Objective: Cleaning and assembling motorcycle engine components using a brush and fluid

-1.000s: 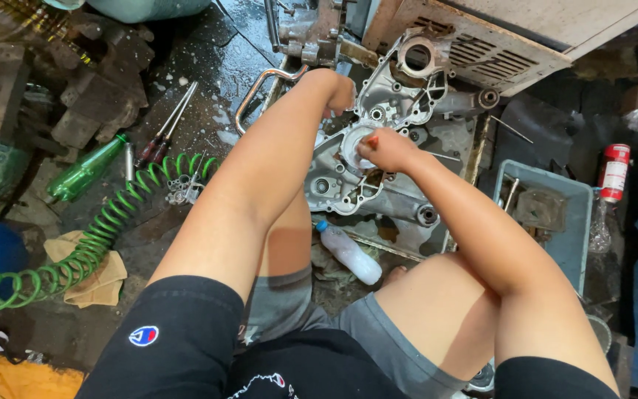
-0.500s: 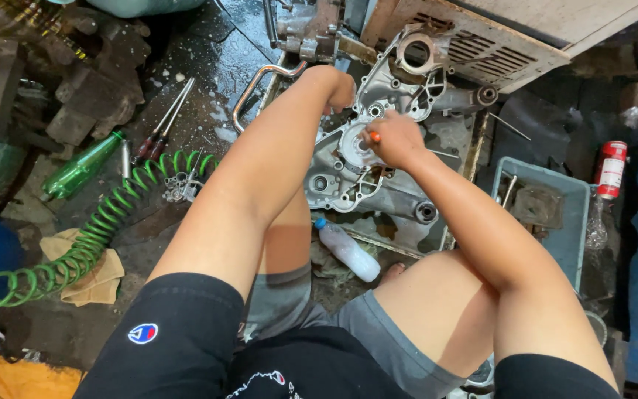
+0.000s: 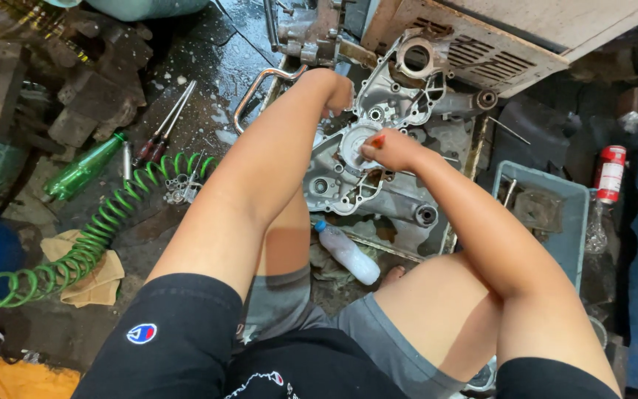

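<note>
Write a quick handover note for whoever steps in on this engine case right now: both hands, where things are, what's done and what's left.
Left hand: resting on the upper part of the grey cast-metal engine case; grip cannot be told.
Right hand: fingertips pinching a small red-tipped item at the case's round central opening.
Nearby: white plastic squeeze bottle below the case, two screwdrivers on the wet floor, green coiled hose, grey plastic tray.
Done: case lies open, inner side up.
Left: work at the opening looks unfinished.
</note>
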